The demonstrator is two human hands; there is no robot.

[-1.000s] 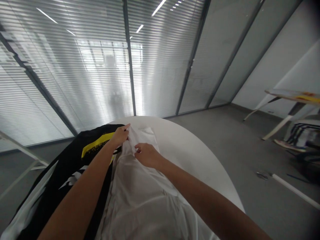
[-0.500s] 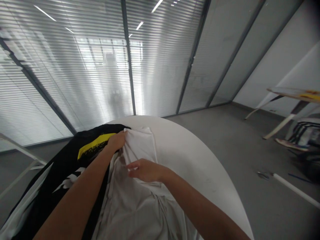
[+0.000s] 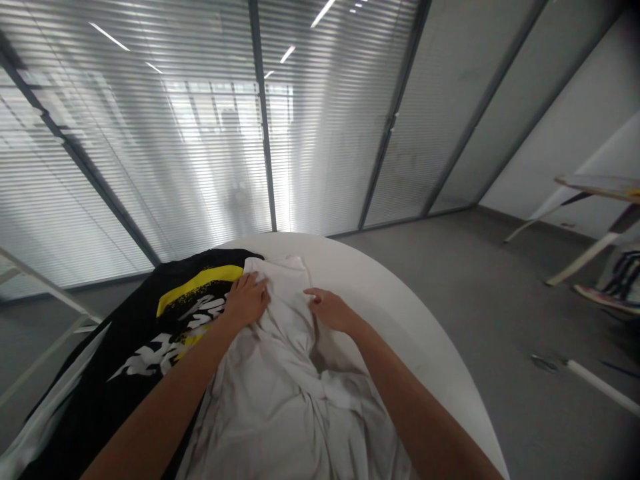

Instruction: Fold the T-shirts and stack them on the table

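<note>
White cloth [image 3: 287,283] lies on the round table [image 3: 415,333], its end near the far edge, beside the black garment [image 3: 120,320]. Left hand [image 3: 247,300] flat on it, fingers spread; right hand [image 3: 330,312] at its right side (pinch or mere touch, I cannot tell). Judged step: smoothing. The twisted folds call for easing outward.

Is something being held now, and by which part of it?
The left hand lies on the white cloth by its far left edge, with no clear grip. The right hand is at its right edge; whether it pinches cannot be told.
</note>
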